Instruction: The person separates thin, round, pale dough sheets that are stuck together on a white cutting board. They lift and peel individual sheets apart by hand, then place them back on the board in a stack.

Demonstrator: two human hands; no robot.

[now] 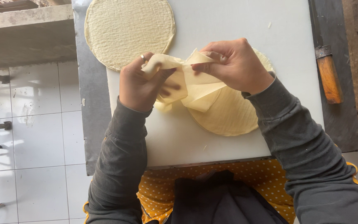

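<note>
Where the white rectangular cutting board point(228, 25) is laid over a grey metal table point(91, 103), pale floor tiles point(38, 137) are seen to the left and a knife with an orange-brown wooden handle point(329, 79) is set along the right edge. A round, pale yellow stack of thin pastry sheets point(129, 29) is placed at the board's far left corner, well apart from a second round stack of thin sheets point(228, 116) lying near the middle. One thin, cream-coloured pastry sheet point(195, 85) is held just above that second stack, folded and partly lifted. It is pinched on its left side by the left hand point(139, 85), a ring being worn on one finger, and on its upper right by the closed fingertips of the right hand point(233, 64).
</note>
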